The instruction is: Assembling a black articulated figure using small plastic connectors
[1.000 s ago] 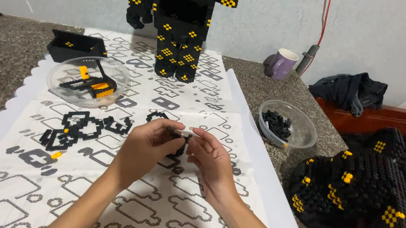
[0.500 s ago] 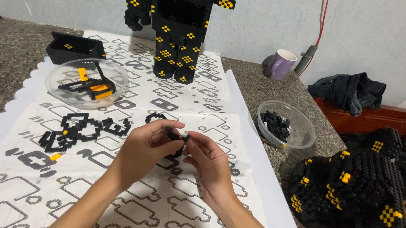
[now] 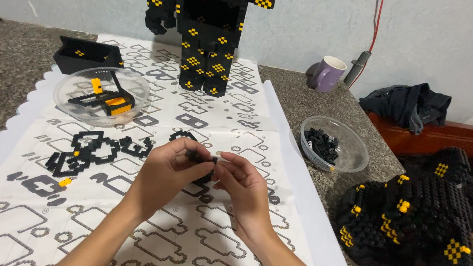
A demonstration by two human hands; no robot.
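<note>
Over the middle of the printed sheet (image 3: pixel 145 227) you had both hands drawn together, fingertips meeting on a small black brick piece (image 3: pixel 201 159). Your left hand (image 3: pixel 166 176) came in from seven o'clock and pinched the piece from above and from the left; your right hand (image 3: pixel 244 188) came up from six o'clock, thumb and forefinger closed on its right end. The piece lay between the two sets of fingertips, its long axis roughly three to nine o'clock as far as the fingers let you see, most of it hidden. Neither hand was nearer; both touched it.

Below your hands, a second dark cluster of bricks (image 3: pixel 199 185) sat on the sheet, partly covered by your fingers; whether it touched the held piece could not be told. At nine o'clock lay the flat black outline pieces (image 3: pixel 96 150), near but apart. At ten o'clock stood the clear bowl with black and orange parts (image 3: pixel 102 96), and at three o'clock, past the sheet's right edge, the clear bowl of loose black bricks (image 3: pixel 332 145). The tall black and yellow figure (image 3: pixel 206 38) stood at twelve, well apart. Open paper lay toward you at six and toward eight o'clock.
</note>
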